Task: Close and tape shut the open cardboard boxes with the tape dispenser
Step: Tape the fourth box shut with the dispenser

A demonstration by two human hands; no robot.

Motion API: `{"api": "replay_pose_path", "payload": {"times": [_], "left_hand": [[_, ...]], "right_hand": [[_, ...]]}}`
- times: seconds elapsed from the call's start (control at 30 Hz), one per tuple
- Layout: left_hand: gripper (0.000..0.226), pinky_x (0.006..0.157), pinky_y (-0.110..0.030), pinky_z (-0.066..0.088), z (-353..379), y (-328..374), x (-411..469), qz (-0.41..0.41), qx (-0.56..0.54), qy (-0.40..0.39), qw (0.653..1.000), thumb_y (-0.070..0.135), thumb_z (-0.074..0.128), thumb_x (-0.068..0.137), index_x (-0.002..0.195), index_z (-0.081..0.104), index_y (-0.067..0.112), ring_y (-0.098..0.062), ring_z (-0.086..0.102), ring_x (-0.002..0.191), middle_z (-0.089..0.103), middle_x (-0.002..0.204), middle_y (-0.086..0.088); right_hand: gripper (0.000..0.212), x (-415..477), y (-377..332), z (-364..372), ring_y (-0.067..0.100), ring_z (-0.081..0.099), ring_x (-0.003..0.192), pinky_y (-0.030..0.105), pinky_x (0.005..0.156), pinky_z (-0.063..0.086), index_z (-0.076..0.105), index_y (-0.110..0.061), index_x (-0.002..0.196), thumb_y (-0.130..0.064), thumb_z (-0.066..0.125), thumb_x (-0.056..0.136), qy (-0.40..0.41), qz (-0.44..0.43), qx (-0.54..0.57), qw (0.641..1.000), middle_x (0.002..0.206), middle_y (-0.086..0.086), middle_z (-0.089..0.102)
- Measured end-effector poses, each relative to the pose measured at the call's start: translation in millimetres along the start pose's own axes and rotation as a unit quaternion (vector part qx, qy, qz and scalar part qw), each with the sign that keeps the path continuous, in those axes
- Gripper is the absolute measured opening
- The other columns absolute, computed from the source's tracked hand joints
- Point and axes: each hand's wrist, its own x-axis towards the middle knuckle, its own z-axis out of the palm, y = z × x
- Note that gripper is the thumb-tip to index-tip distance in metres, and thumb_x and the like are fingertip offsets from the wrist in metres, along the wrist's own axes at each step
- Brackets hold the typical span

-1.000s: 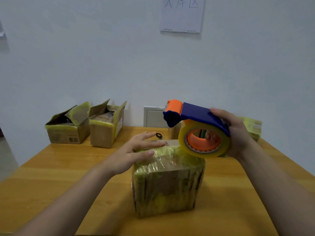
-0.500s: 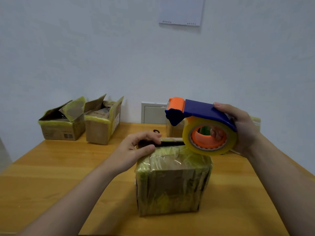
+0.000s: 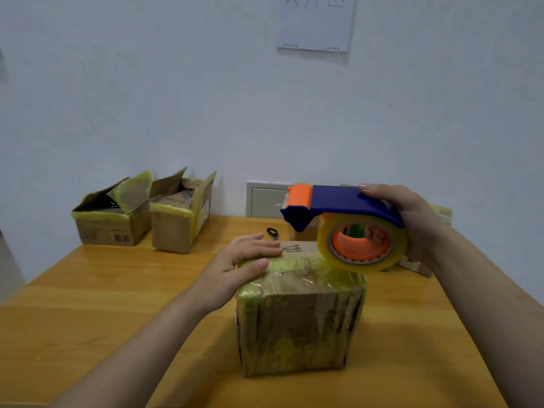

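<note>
Left grip (image 3: 235, 267) flat, right grip (image 3: 419, 222) curled.

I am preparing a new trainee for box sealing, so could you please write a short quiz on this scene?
1. Which hand rests on top of the near box?
2. True or false: the tape dispenser lies on the table.
3. Where do the far-left open box and its neighbour stand? A) at the far left of the table, by the wall; B) on the floor; C) stacked on the near box.

Key
1. The left hand, its fingers flat on the top.
2. False: the right hand grips it in the air.
3. A
</note>
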Motion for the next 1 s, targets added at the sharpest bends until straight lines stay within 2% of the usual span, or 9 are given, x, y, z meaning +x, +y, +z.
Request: {"api": "replay_pose_path", "payload": {"times": [0.13, 0.3, 0.5, 0.53, 0.6, 0.67, 0.73, 0.83, 1.0], "left_hand": [[0.035, 0.119, -0.037, 0.031, 1, 1, -3, 0.001, 0.016, -0.007, 1.0, 0.036, 0.055, 0.099, 0.129, 0.072, 0.032, -0.001, 0.037, 0.145, 0.063, 0.138, 0.023], [0.04, 0.119, -0.042, 0.032, -4, 8, -3, 0.023, 0.064, -0.047, 0.997, 0.046, 0.057, 0.096, 0.133, 0.069, 0.035, -0.006, 0.035, 0.147, 0.059, 0.141, 0.025], [0.031, 0.127, -0.042, 0.012, -11, 16, 5, -0.006, 0.114, -0.059, 0.992, 0.05, 0.067, 0.094, 0.124, 0.069, 0.043, 0.005, 0.037, 0.143, 0.061, 0.132, 0.031], [0.026, 0.123, -0.039, 0.021, -12, 20, 7, -0.016, 0.12, -0.029, 0.992, 0.044, 0.071, 0.094, 0.12, 0.072, 0.041, 0.009, 0.042, 0.135, 0.065, 0.126, 0.03], [0.015, 0.101, -0.033, 0.048, -14, 32, 12, -0.028, 0.063, 0.075, 0.995, 0.032, 0.069, 0.098, 0.11, 0.077, 0.03, 0.005, 0.063, 0.107, 0.076, 0.105, 0.015], [0.022, 0.077, -0.03, 0.053, -20, 47, 19, -0.101, -0.063, 0.145, 0.982, 0.03, 0.061, 0.103, 0.103, 0.079, 0.017, -0.011, 0.069, 0.084, 0.079, 0.092, -0.001], [0.027, 0.066, -0.027, 0.055, -26, 61, 25, -0.19, -0.139, 0.111, 0.966, 0.031, 0.061, 0.103, 0.104, 0.078, 0.01, -0.018, 0.07, 0.076, 0.079, 0.091, -0.01], [0.026, 0.063, -0.023, 0.061, -28, 70, 29, -0.255, -0.257, 0.039, 0.931, 0.022, 0.066, 0.1, 0.111, 0.074, -0.001, -0.018, 0.074, 0.07, 0.077, 0.09, -0.019], [0.023, 0.063, -0.019, 0.061, -27, 66, 30, -0.287, -0.393, -0.001, 0.873, 0.016, 0.073, 0.088, 0.104, 0.075, 0.0, -0.014, 0.073, 0.07, 0.076, 0.089, -0.015]], "right_hand": [[0.054, 4, 5, 3, 0.021, 0.064, 0.062, 0.026, 0.051, 0.053, 0.066, 0.005, 0.098, -0.043, 0.074, 0.074, 0.014, 0.017, -0.016, 1.0, 0.083, 0.017, 0.066], [0.034, 3, 2, 9, 0.017, 0.064, 0.049, 0.025, 0.045, 0.053, 0.07, -0.012, 0.071, -0.044, 0.059, 0.075, 0.014, 0.047, 0.051, 0.998, 0.062, 0.006, 0.068], [0.036, 8, 6, 13, 0.02, 0.066, 0.061, 0.028, 0.053, 0.054, 0.064, -0.004, 0.091, -0.035, 0.068, 0.072, 0.002, 0.058, -0.012, 0.998, 0.076, 0.01, 0.069], [0.029, 8, 7, 13, 0.02, 0.066, 0.061, 0.028, 0.054, 0.054, 0.066, -0.006, 0.085, -0.033, 0.068, 0.075, 0.0, 0.064, -0.012, 0.998, 0.075, 0.01, 0.069], [0.028, 10, 9, 12, 0.02, 0.063, 0.058, 0.027, 0.053, 0.053, 0.065, -0.017, 0.059, -0.03, 0.065, 0.084, 0.006, 0.067, -0.006, 0.998, 0.065, 0.006, 0.066], [0.039, 11, 10, 9, 0.022, 0.06, 0.059, 0.029, 0.055, 0.052, 0.05, -0.016, 0.049, -0.034, 0.07, 0.078, 0.008, 0.063, -0.015, 0.998, 0.064, 0.008, 0.059], [0.042, 10, 9, 7, 0.024, 0.062, 0.064, 0.032, 0.06, 0.053, 0.05, -0.006, 0.064, -0.039, 0.075, 0.067, -0.007, 0.063, -0.017, 0.998, 0.074, 0.015, 0.06], [0.032, 7, 6, 8, 0.021, 0.068, 0.069, 0.035, 0.065, 0.054, 0.069, -0.004, 0.084, -0.035, 0.075, 0.074, -0.04, 0.08, -0.024, 0.996, 0.083, 0.011, 0.072], [0.022, 7, 10, 7, 0.015, 0.068, 0.06, 0.024, 0.053, 0.056, 0.078, -0.016, 0.077, -0.034, 0.066, 0.079, -0.059, 0.069, 0.025, 0.996, 0.073, 0.005, 0.073]]}}
